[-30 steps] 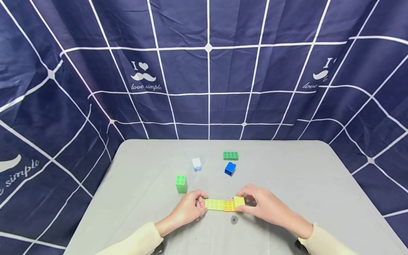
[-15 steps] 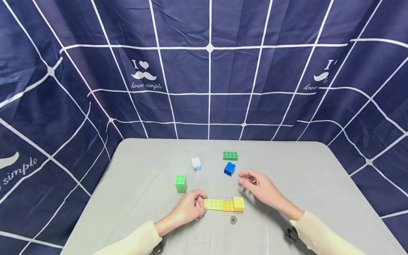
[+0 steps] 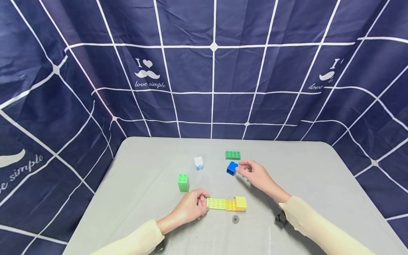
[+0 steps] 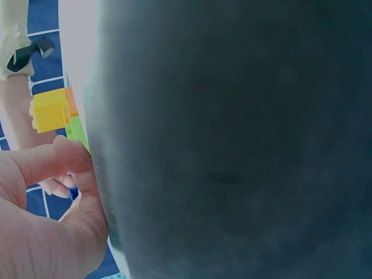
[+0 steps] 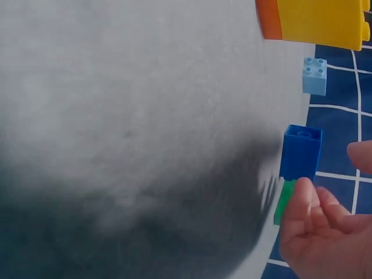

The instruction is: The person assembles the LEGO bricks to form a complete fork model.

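Note:
My left hand (image 3: 191,204) pinches the left end of a flat lime toy building brick (image 3: 216,203) lying on the table. Against that brick's right end sits an orange brick (image 3: 230,205), with a yellow brick (image 3: 241,203) standing on its right half. Beyond this row, my right hand (image 3: 256,173) is at the right side of a blue brick (image 3: 231,168) that lies tipped on its side. In the right wrist view the fingers are by the lower end of the blue brick (image 5: 300,152), while the thumb (image 5: 361,156) stays apart from it.
A flat dark green brick (image 3: 232,155) lies behind the blue one. To the left are a white and light blue brick (image 3: 198,163) and a tall green brick (image 3: 183,182). Blue gridded cloth (image 3: 191,78) surrounds the grey table (image 3: 146,170).
My right hand has let go of the yellow brick and moved away from me to the blue brick. The left hand has stayed at the lime brick's end.

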